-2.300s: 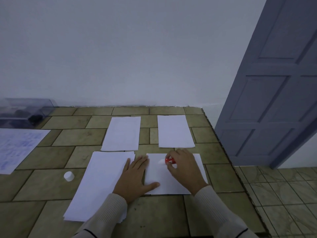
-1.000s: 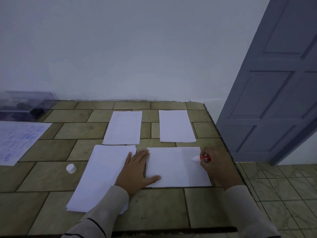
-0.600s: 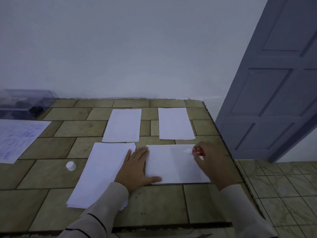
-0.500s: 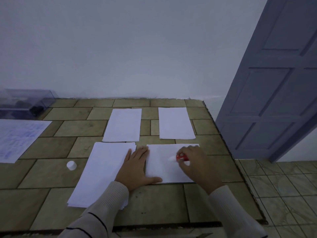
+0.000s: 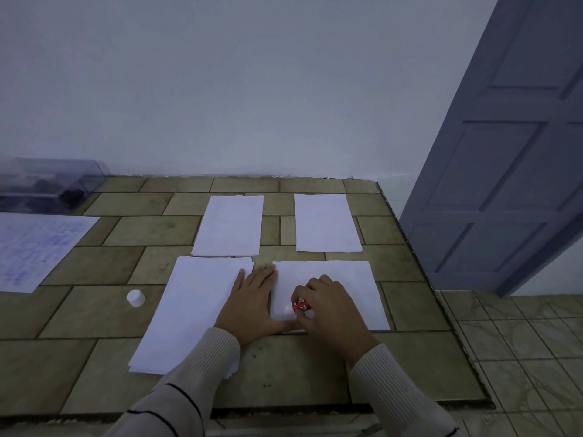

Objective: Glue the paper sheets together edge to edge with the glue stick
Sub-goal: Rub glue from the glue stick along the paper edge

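The right hand (image 5: 329, 307) is closed around a red glue stick (image 5: 302, 305), fingers curled over its barrel, with the white glue tip pointing toward the left hand and pressed to the sheet beneath it. That sheet (image 5: 350, 275) lies landscape on the tiled counter (image 5: 94, 310); the glue tip sits near its left edge, toward the near corner.

The left hand (image 5: 252, 305) lies flat and open just beside the right hand, fingers together and pointing away from the person, thumb stretched out toward the right hand along the near edge of the sheet. Its palm rests mostly on the bare strip of counter between this sheet and a stack of white paper (image 5: 189, 310) on its other side, with the outer edge of the hand overlapping the stack's right margin. Both wrists wear cream ribbed sleeves (image 5: 388, 383) with thin dark stripes.

Beyond the fingertips of the left hand, a single sheet (image 5: 228, 225) lies portrait, its near edge just touching or barely overlapping the top of the stack. Beyond the right hand, another portrait sheet (image 5: 326, 222) lies apart from the landscape sheet, a narrow band of tile between them.

Well to the left of the left hand, past the stack, a small white cap (image 5: 135, 298) stands on the counter. Farther left lies a paper with blue writing (image 5: 34, 247), and behind it a clear plastic box (image 5: 47, 184) against the wall.
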